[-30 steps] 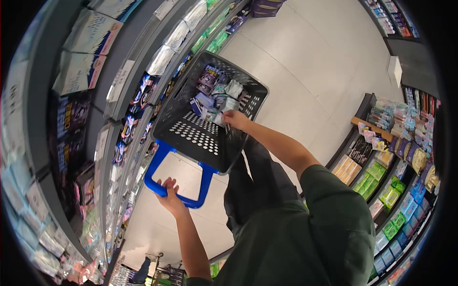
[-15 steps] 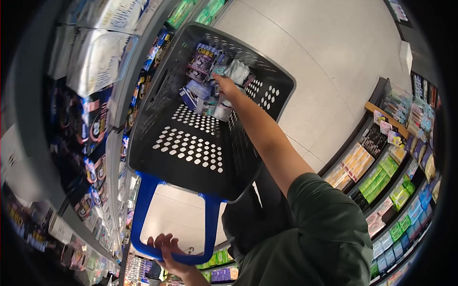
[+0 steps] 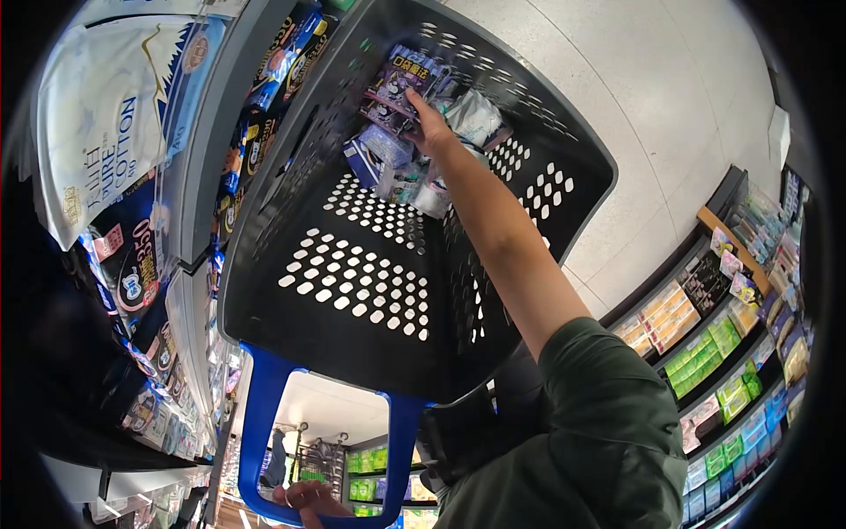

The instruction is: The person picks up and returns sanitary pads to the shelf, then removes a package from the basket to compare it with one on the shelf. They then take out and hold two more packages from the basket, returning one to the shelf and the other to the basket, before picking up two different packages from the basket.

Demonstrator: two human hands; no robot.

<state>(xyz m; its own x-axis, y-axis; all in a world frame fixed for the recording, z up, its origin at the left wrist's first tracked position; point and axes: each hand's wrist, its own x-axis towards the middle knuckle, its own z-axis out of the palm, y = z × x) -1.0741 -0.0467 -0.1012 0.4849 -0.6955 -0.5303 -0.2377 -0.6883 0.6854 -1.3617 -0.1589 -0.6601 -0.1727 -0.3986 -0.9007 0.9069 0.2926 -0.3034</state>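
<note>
My right hand (image 3: pixel 429 125) reaches deep into a black shopping basket (image 3: pixel 352 339). Its thumb lies over the edge of a purple printed package (image 3: pixel 398 85), the rest of the fingers being partly hidden, and the hand looks closed on it. Below lie a clear bluish packet (image 3: pixel 385 145) and a dark blue box (image 3: pixel 361 165). Beside the wrist rests a white plastic packet (image 3: pixel 476 116). At the bottom, my left hand (image 3: pixel 308 499) has its fingers curled at the end bar of the basket's blue handle (image 3: pixel 401 450).
Shelves on the left hold a large white cotton pack (image 3: pixel 110 123) and dark packages (image 3: pixel 141 264), close alongside the basket. Low shelves at the right carry green packs (image 3: pixel 702 357) and other goods. Pale floor (image 3: pixel 617 115) runs between. A wire cart (image 3: pixel 319 463) shows behind the handle.
My right hand has shifted up and onto the purple package. The basket appears larger and nearer. My left hand's fingers, spread before, are now curled lower at the handle.
</note>
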